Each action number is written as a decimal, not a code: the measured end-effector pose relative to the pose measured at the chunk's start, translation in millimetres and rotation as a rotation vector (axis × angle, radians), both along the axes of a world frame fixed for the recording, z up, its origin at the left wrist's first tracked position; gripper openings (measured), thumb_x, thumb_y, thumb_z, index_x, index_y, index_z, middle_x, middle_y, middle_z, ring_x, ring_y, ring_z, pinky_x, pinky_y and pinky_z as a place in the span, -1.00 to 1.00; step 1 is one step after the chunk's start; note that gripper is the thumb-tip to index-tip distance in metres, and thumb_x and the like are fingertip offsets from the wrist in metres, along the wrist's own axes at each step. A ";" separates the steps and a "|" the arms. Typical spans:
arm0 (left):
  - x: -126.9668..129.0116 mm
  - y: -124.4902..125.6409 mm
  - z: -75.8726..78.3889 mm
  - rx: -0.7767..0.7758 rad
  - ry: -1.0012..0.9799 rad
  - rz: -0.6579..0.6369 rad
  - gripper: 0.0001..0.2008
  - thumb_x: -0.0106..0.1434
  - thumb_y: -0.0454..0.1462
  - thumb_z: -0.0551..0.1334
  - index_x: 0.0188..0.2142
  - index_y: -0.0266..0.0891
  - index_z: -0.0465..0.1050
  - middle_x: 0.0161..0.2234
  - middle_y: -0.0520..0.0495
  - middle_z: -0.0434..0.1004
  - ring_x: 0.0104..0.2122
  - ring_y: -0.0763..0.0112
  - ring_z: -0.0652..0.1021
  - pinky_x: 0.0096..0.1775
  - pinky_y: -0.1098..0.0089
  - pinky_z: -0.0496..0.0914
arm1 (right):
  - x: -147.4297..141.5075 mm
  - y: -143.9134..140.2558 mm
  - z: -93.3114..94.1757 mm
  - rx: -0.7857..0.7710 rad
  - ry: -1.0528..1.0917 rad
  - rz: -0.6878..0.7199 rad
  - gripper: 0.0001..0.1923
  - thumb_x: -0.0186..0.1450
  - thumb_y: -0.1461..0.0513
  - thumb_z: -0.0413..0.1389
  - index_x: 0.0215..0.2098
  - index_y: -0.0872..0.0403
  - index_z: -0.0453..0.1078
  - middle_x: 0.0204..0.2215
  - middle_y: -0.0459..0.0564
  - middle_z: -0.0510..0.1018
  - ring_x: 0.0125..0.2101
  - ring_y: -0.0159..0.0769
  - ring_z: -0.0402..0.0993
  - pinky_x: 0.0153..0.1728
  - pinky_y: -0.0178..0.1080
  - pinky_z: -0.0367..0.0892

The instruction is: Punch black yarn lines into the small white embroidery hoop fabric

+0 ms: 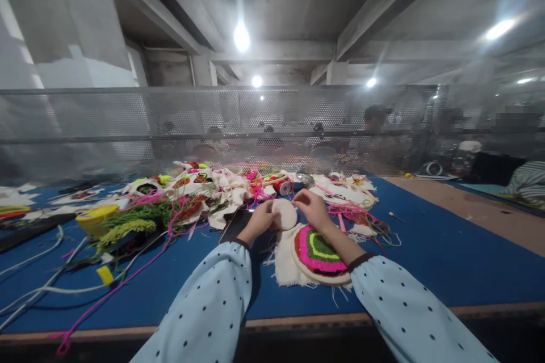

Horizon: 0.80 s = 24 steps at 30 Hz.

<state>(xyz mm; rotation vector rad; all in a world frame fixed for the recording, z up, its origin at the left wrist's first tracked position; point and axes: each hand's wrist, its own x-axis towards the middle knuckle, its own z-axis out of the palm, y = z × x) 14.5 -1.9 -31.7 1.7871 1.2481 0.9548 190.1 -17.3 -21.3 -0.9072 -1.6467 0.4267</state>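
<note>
My left hand (261,218) grips a small round cream cloth disc (284,214) by its left edge, fingers closed. Whether a hoop frames the disc is too small to tell. My right hand (312,208) is at the disc's upper right edge with its fingertips pinched together; what is in the pinch cannot be made out. Under my right forearm lies an embroidery hoop (320,254) with rings of green, pink and red yarn work. Frayed cream cloth (286,258) spreads out from under it. A dark flat object (234,227) lies beside my left hand.
Piled cloth pieces (204,184) and pink yarn (355,215) lie beyond my hands on the blue tabletop (447,261). At left stand a yellow container (96,221) and green yarn (145,215), with loose cords (46,289). A perforated metal screen (276,119) rises behind; people are blurred beyond it.
</note>
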 end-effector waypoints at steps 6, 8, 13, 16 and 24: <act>-11.8 4.1 2.6 0.014 0.255 0.184 -0.68 0.04 -0.34 0.16 -0.17 -0.40 0.38 -0.55 -0.02 0.44 -0.70 0.54 0.37 -0.62 0.52 0.24 | 34.7 20.4 4.5 -0.077 0.337 -0.035 -0.75 -0.02 0.10 0.18 -0.47 0.08 0.31 -0.56 -0.09 0.44 -0.51 -0.32 0.39 -0.41 -0.25 0.33; -12.2 3.7 1.1 0.043 0.289 0.178 -0.67 0.04 -0.32 0.16 -0.16 -0.38 0.38 -0.51 -0.03 0.46 -0.68 0.54 0.37 -0.61 0.53 0.24 | 39.4 22.3 3.2 -0.114 0.359 -0.028 -0.73 -0.05 0.09 0.20 -0.49 0.08 0.30 -0.58 -0.10 0.43 -0.53 -0.32 0.39 -0.42 -0.24 0.34; -9.7 0.1 -0.7 0.167 0.268 0.112 -0.65 0.03 -0.31 0.18 -0.15 -0.36 0.39 -0.42 -0.07 0.48 -0.61 0.53 0.38 -0.55 0.52 0.27 | 27.1 10.1 -0.2 -0.066 0.142 -0.036 -0.82 0.02 0.15 0.17 -0.53 0.08 0.30 -0.58 -0.10 0.43 -0.51 -0.32 0.39 -0.41 -0.27 0.30; -5.2 -4.3 2.3 0.169 0.137 0.012 -0.61 0.03 -0.31 0.18 -0.10 -0.37 0.37 -0.41 -0.08 0.49 -0.60 0.52 0.40 -0.53 0.50 0.30 | 15.1 -0.2 -2.2 -0.019 -0.054 -0.036 -0.90 0.09 0.21 0.12 -0.52 0.07 0.31 -0.57 -0.11 0.44 -0.51 -0.34 0.37 -0.44 -0.31 0.25; 3.0 -12.3 9.5 0.030 -0.050 -0.256 -0.52 0.08 -0.22 0.17 0.00 -0.39 0.30 -0.57 0.01 0.41 -0.71 0.51 0.39 -0.63 0.50 0.29 | -1.1 -5.9 -8.1 0.057 -0.464 -0.041 -0.84 0.05 0.43 0.00 -0.52 0.10 0.34 -0.51 -0.07 0.48 -0.45 -0.35 0.36 -0.41 -0.37 0.14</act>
